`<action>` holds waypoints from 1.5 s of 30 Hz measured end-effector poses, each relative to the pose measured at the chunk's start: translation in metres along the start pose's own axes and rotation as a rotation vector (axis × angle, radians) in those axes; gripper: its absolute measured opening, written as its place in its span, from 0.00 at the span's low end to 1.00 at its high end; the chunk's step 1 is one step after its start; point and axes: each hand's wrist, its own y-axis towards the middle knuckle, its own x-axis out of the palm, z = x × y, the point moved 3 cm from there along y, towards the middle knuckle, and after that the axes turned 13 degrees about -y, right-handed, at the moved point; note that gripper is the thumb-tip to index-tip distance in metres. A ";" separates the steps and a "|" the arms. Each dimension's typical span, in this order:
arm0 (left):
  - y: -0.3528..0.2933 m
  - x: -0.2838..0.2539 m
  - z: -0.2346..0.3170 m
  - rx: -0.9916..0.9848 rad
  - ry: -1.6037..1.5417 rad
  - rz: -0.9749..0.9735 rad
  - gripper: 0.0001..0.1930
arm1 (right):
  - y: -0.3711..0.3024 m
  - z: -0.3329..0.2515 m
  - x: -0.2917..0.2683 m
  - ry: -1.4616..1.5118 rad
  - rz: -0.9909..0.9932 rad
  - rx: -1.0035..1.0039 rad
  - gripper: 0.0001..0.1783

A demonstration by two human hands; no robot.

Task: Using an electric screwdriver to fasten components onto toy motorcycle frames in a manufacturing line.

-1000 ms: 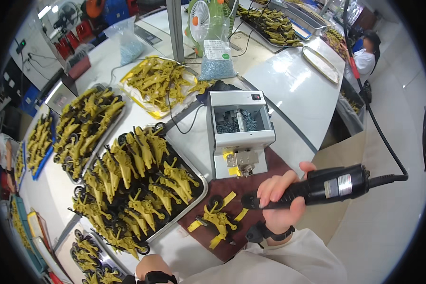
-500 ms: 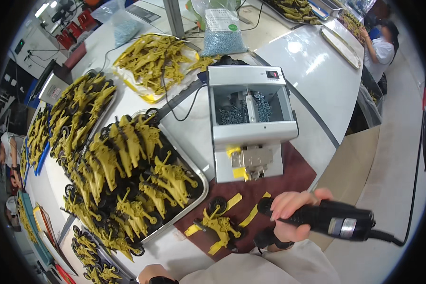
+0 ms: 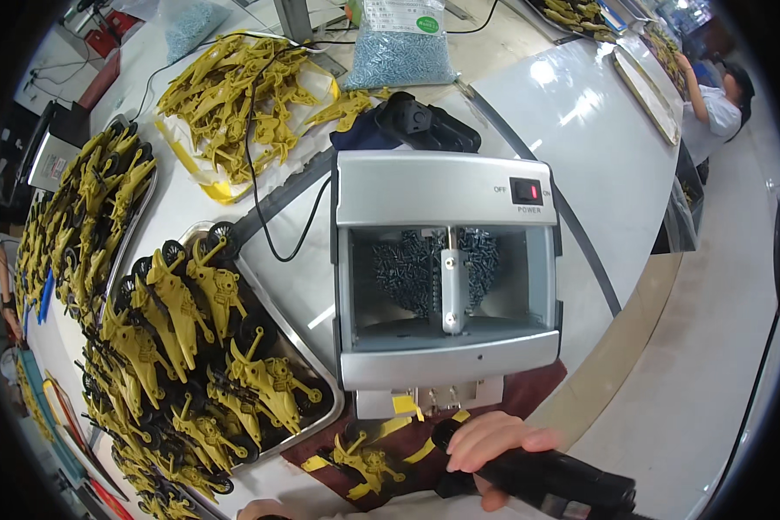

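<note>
Right hand [image 3: 494, 446] closed around a black power tool [image 3: 572, 490]; the tool's long axis slants across the palm, its narrow end pointing left and forward. Left hand [image 3: 264, 510], mostly cropped; grip cannot be told. Between the hands, a yellow toy vehicle [image 3: 368, 464] on a maroon mat [image 3: 529, 387]; beyond, a silver screw feeder [image 3: 442, 191].

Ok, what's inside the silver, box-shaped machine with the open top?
Small blue-grey metal screw-like pieces, heaped either side of a narrow silver metal bar. Whatever lies beneath them is covered.
</note>
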 end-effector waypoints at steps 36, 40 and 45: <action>-0.136 -0.045 0.114 -1.192 1.140 -0.986 0.30 | -0.030 -0.060 0.121 -0.242 0.219 -0.038 0.45; -0.137 -0.047 0.113 -1.185 1.146 -0.996 0.29 | -0.032 -0.055 0.125 -0.345 0.226 0.024 0.45; -0.137 -0.048 0.114 -1.156 1.151 -1.001 0.28 | -0.030 -0.050 0.128 -0.354 0.229 0.076 0.41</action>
